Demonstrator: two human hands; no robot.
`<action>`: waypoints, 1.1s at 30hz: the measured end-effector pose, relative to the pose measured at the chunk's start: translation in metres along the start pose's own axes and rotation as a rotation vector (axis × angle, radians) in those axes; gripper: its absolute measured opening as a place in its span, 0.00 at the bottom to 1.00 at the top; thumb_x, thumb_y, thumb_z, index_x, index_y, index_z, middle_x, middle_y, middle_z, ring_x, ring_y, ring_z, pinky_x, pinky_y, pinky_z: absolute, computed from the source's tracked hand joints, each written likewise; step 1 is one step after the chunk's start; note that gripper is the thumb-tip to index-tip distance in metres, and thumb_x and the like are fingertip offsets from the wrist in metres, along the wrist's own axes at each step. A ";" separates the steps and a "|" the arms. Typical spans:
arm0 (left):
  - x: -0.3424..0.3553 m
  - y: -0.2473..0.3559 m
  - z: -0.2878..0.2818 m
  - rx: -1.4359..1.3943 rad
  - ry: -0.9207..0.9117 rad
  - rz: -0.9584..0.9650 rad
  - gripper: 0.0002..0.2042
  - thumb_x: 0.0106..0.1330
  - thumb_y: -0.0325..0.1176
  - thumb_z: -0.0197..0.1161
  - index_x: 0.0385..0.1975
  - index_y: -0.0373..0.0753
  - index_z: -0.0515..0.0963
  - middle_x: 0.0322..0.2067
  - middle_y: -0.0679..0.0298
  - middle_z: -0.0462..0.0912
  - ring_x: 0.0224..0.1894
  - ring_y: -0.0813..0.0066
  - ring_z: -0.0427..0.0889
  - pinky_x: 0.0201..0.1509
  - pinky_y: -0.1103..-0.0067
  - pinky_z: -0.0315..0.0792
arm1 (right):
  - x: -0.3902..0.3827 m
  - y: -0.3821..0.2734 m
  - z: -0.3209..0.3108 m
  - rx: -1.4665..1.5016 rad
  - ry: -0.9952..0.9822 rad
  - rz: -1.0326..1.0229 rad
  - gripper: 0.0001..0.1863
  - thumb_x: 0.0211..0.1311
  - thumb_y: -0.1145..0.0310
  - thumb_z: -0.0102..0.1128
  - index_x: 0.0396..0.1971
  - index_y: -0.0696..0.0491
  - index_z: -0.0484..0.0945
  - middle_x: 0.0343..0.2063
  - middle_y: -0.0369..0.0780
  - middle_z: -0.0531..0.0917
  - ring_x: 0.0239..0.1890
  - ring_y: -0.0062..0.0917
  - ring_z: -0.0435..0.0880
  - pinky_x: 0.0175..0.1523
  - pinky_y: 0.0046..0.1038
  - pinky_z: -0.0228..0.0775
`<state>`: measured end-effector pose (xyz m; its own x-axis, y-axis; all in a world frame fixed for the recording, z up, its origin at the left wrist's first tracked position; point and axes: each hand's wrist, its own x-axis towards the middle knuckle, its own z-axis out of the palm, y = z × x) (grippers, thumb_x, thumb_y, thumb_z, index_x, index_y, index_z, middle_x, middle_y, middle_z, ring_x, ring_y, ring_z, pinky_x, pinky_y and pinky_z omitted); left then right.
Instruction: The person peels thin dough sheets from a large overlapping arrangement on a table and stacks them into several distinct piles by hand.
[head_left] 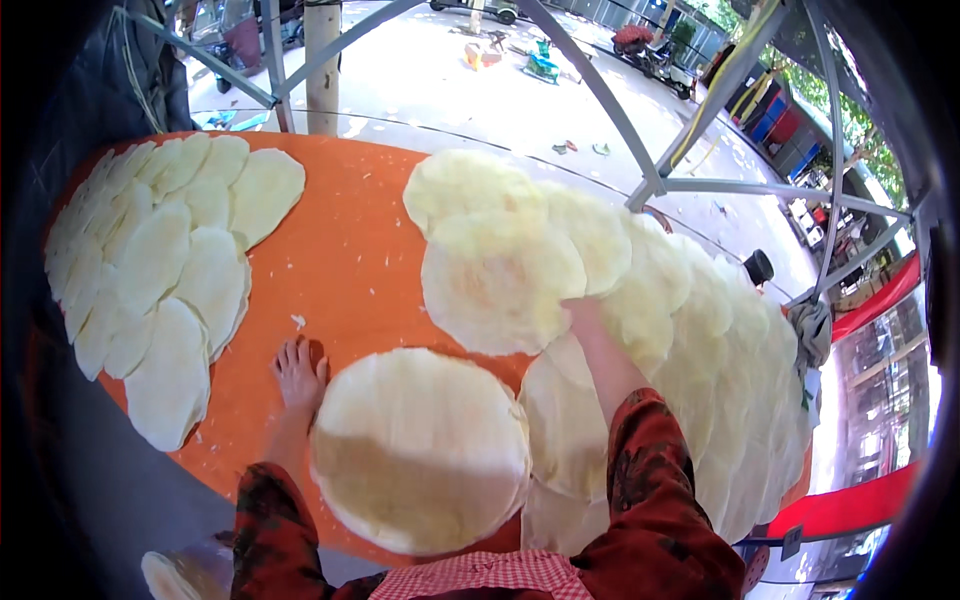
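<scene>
My left hand point(299, 376) lies flat on the orange tabletop point(350, 230), fingers apart, holding nothing. Just right of it sits a thick stack of large round, thin flatbreads point(420, 450), with a shadow across its lower half. My right arm reaches farther out, and my right hand point(583, 312) is at the right edge of a single pale flatbread point(503, 282) with faint brown patches. Its fingertips are mostly hidden at the bread's edge, which it appears to grip. That flatbread overlaps another round point(470, 190) behind it.
Overlapping flatbreads point(740, 380) cover the table's right side. More rounds point(155, 250) overlap along the left side. Grey metal poles point(600, 90) cross behind the table, with paved ground beyond. A dark cloth point(811, 330) hangs at the right edge.
</scene>
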<state>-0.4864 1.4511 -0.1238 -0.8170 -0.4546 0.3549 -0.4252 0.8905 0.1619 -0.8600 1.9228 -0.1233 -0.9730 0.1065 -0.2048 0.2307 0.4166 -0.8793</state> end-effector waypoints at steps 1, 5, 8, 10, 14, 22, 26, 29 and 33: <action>0.009 0.004 0.007 -0.026 0.003 0.013 0.22 0.61 0.45 0.58 0.52 0.40 0.69 0.58 0.54 0.65 0.61 0.53 0.61 0.64 0.58 0.52 | 0.011 -0.004 -0.001 -0.208 -0.083 -0.116 0.21 0.45 0.66 0.69 0.39 0.61 0.78 0.34 0.43 0.82 0.34 0.31 0.81 0.40 0.33 0.73; -0.007 -0.006 -0.002 -0.077 -0.091 -0.096 0.22 0.60 0.41 0.57 0.52 0.38 0.69 0.59 0.53 0.64 0.63 0.54 0.59 0.65 0.56 0.51 | -0.045 -0.210 0.056 0.055 -0.153 -0.348 0.11 0.46 0.68 0.65 0.31 0.56 0.80 0.25 0.38 0.81 0.26 0.22 0.77 0.33 0.30 0.70; -0.006 -0.009 -0.007 -0.066 -0.063 -0.061 0.22 0.59 0.40 0.57 0.52 0.38 0.69 0.61 0.53 0.64 0.65 0.53 0.58 0.65 0.57 0.50 | -0.032 -0.305 0.051 0.400 -0.291 -0.400 0.10 0.49 0.70 0.65 0.31 0.58 0.79 0.26 0.38 0.81 0.28 0.22 0.78 0.33 0.28 0.71; -0.005 -0.012 -0.006 -0.068 -0.067 -0.051 0.21 0.59 0.40 0.57 0.52 0.38 0.69 0.61 0.53 0.64 0.65 0.53 0.58 0.65 0.57 0.50 | -0.017 -0.322 0.049 0.486 -0.323 -0.359 0.09 0.49 0.71 0.65 0.31 0.58 0.79 0.26 0.38 0.81 0.28 0.22 0.78 0.33 0.27 0.72; 0.001 -0.009 -0.003 -0.086 -0.047 -0.035 0.21 0.59 0.38 0.56 0.51 0.38 0.70 0.60 0.53 0.65 0.65 0.53 0.59 0.65 0.57 0.50 | 0.077 -0.248 0.060 0.432 -0.160 -0.449 0.09 0.48 0.72 0.66 0.30 0.57 0.80 0.24 0.37 0.80 0.25 0.24 0.79 0.31 0.26 0.72; -0.006 -0.009 -0.009 -0.044 -0.069 -0.047 0.21 0.58 0.35 0.55 0.51 0.38 0.69 0.59 0.53 0.66 0.63 0.51 0.61 0.66 0.58 0.52 | 0.130 -0.097 0.147 -0.141 0.333 -0.206 0.13 0.54 0.64 0.56 0.36 0.55 0.77 0.35 0.42 0.83 0.36 0.30 0.81 0.42 0.31 0.72; -0.009 -0.023 0.013 -0.093 -0.051 -0.033 0.22 0.58 0.37 0.54 0.53 0.38 0.69 0.60 0.53 0.66 0.63 0.51 0.61 0.65 0.60 0.53 | 0.148 -0.125 0.132 0.521 0.037 -0.005 0.07 0.47 0.71 0.62 0.28 0.55 0.80 0.29 0.42 0.83 0.30 0.33 0.81 0.29 0.39 0.71; -0.011 -0.025 0.011 -0.020 -0.053 -0.020 0.22 0.60 0.40 0.52 0.53 0.38 0.69 0.60 0.55 0.66 0.64 0.51 0.61 0.65 0.59 0.53 | 0.150 -0.158 0.066 0.465 -0.105 -0.208 0.08 0.42 0.75 0.65 0.23 0.60 0.76 0.21 0.41 0.79 0.20 0.29 0.76 0.21 0.35 0.67; -0.002 -0.021 0.013 -0.012 -0.047 0.003 0.22 0.62 0.41 0.50 0.53 0.38 0.69 0.61 0.55 0.66 0.64 0.53 0.61 0.66 0.62 0.52 | 0.127 -0.115 -0.058 0.509 0.044 -0.369 0.09 0.45 0.72 0.64 0.28 0.58 0.78 0.24 0.38 0.80 0.24 0.22 0.77 0.27 0.27 0.68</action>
<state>-0.4810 1.4328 -0.1399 -0.8358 -0.4523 0.3114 -0.4185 0.8918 0.1720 -1.0100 1.9408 -0.0234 -0.9840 0.0789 0.1599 -0.1639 -0.0473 -0.9853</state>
